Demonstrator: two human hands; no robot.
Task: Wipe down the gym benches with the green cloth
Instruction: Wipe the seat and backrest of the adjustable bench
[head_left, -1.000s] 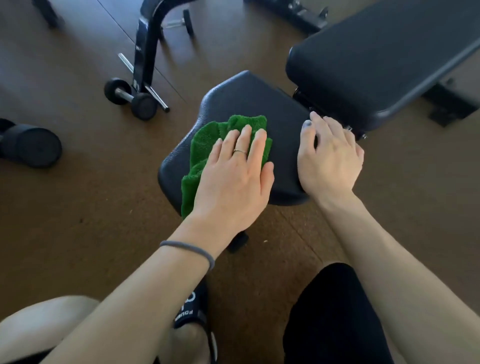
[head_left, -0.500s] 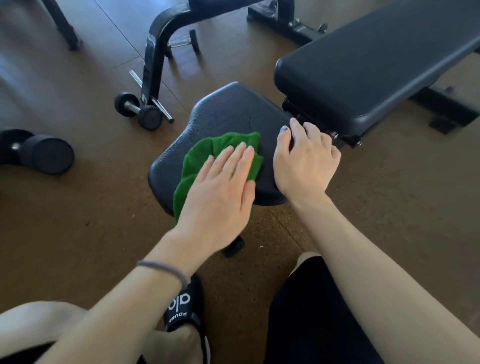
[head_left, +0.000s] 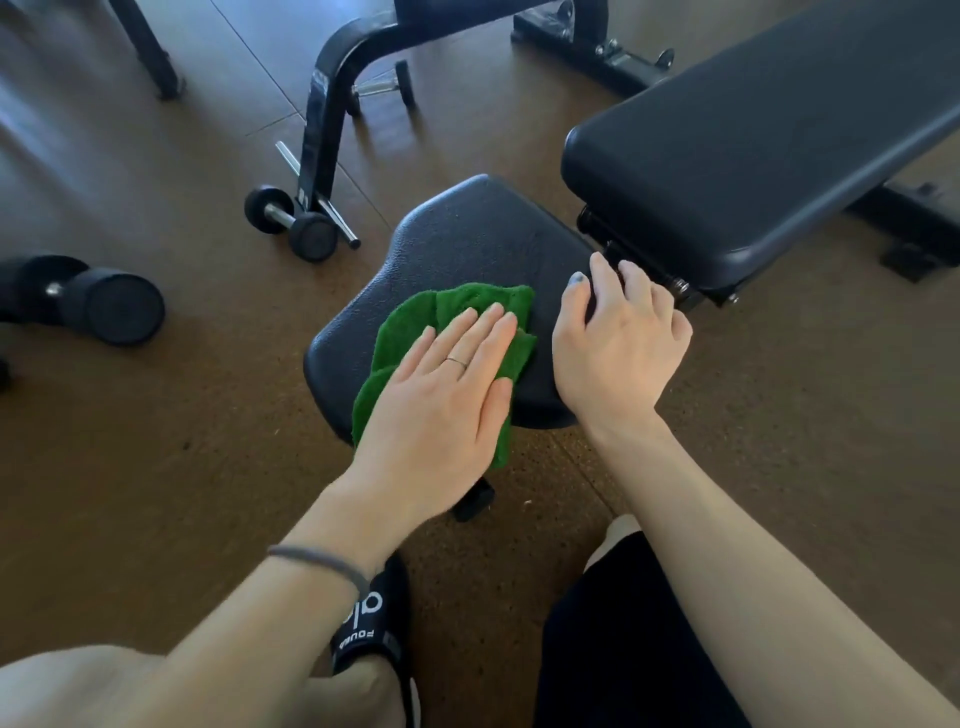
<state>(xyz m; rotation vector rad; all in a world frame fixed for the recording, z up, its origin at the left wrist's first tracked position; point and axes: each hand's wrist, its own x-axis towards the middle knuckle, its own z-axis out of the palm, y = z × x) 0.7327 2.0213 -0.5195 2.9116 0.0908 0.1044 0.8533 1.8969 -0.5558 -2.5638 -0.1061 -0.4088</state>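
A black gym bench stands on the brown floor, with a small seat pad (head_left: 467, 244) and a long back pad (head_left: 753, 156) at the upper right. The green cloth (head_left: 415, 322) lies on the near half of the seat pad. My left hand (head_left: 441, 405) presses flat on the cloth with straight fingers. My right hand (head_left: 618, 348) rests on the seat pad's right edge, fingers bent over the edge near the hinge between the two pads.
A small dumbbell (head_left: 291, 223) lies by a black frame leg (head_left: 327, 104) to the upper left. A large black dumbbell (head_left: 104, 306) sits at the far left. My foot in a black slide sandal (head_left: 369, 623) and my knee are just below the seat.
My left hand has slid the cloth from the seat's middle toward its near edge. My right hand stays on the right edge. The view has shifted, so the bench sits lower in the frame.
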